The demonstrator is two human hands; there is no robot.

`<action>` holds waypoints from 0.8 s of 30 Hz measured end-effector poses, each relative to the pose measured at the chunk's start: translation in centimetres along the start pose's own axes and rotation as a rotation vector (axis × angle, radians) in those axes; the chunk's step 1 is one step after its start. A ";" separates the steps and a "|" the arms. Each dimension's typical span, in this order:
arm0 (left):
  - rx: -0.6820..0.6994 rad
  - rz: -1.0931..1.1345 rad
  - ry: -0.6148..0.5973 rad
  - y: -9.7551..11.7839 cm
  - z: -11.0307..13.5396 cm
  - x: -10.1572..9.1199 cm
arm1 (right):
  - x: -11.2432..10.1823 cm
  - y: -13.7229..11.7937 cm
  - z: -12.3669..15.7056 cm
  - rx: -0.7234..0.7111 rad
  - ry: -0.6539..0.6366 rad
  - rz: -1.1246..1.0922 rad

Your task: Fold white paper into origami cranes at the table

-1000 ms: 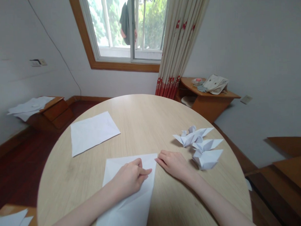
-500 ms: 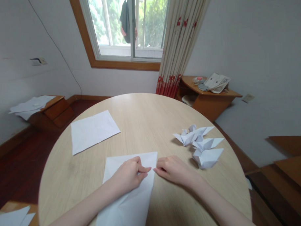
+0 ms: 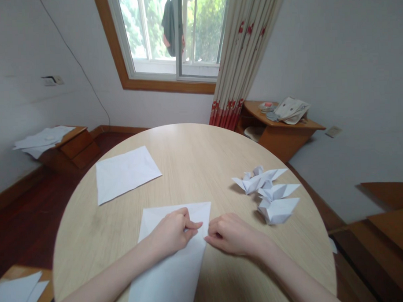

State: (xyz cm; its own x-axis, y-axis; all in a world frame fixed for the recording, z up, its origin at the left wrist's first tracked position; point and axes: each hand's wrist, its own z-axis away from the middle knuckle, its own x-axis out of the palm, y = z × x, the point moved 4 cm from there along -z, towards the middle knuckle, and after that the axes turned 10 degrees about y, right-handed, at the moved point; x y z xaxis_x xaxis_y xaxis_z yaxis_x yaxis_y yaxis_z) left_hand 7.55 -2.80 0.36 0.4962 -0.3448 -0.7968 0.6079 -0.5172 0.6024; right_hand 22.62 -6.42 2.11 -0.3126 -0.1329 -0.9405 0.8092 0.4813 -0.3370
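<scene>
Head view: left hand (image 3: 169, 233) curled, thumb and fingers apparently pinching the white paper sheet (image 3: 169, 275) lying on the round wooden table (image 3: 75, 248). Right hand (image 3: 232, 236) half-curled at the sheet's edge, grip unclear. Origami birds (image 3: 272, 197) just right of that hand; loose paper sheet (image 3: 126, 173) well apart. Risk: skewed crease, from sheet sliding on smooth tabletop under uneven pressure.

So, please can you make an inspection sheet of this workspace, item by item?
Surface: round light wood table.
Job's things: white paper sheet under the left hand; second white sheet lying flat; folded paper figures at right.
Clutter: loose papers on a wooden cabinet.
Grippers: left hand curled on the sheet; right hand at its edge.
Cables: thin wire along the wall.
Surroundings: window, red-patterned curtain.
</scene>
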 end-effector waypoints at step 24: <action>-0.007 -0.004 -0.013 0.3 -0.1 -0.2 | 0.5 0.0 -0.2 0.079 -0.109 -0.161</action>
State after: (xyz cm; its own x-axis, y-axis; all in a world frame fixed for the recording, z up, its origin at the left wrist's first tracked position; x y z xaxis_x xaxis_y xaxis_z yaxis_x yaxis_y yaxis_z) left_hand 7.64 -2.80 0.73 0.4861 -0.3528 -0.7995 0.6144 -0.5127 0.5997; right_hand 22.34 -6.31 1.61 -0.3888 -0.2982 -0.8717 0.7907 0.3777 -0.4819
